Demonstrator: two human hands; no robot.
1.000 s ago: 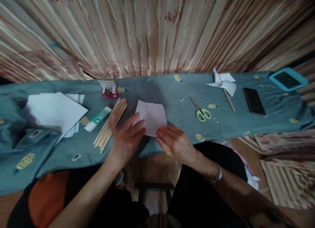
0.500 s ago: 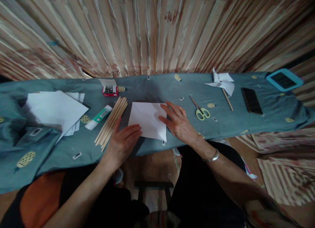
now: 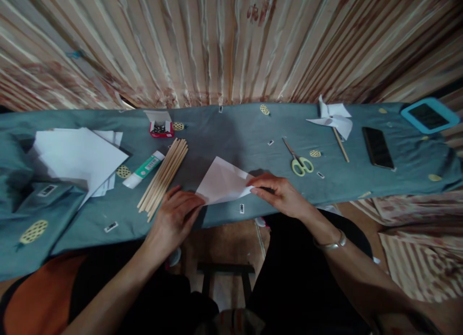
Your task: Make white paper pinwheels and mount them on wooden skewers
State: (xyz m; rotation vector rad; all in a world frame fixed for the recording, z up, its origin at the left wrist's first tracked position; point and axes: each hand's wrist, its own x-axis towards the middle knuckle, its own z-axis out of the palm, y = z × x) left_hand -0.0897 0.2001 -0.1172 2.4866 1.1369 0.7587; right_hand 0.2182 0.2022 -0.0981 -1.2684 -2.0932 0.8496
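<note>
A white sheet of paper (image 3: pixel 223 181) is held between my hands, turned so that one corner points away from me. My left hand (image 3: pixel 178 213) pinches its left corner, just to the right of a bundle of thin wooden sticks (image 3: pixel 162 178). With thumb and fingers, my right hand (image 3: pixel 280 194) grips the right corner, where a small part of the paper looks bent over. To the right of that hand lie scissors with light green handles (image 3: pixel 298 162), their blades pointing away from me.
Left of the sticks are a glue stick (image 3: pixel 143 170) and a stack of white paper (image 3: pixel 77 154). Behind them stands an open red box of small metal pieces (image 3: pixel 161 127). On the right lie a paper pinwheel (image 3: pixel 334 120), a phone (image 3: pixel 377 148) and a blue-framed tablet (image 3: pixel 429 115).
The sheet lay flat and squared to me; now it is turned diagonally. Both hands have gone from resting on it to pinching its corners.
</note>
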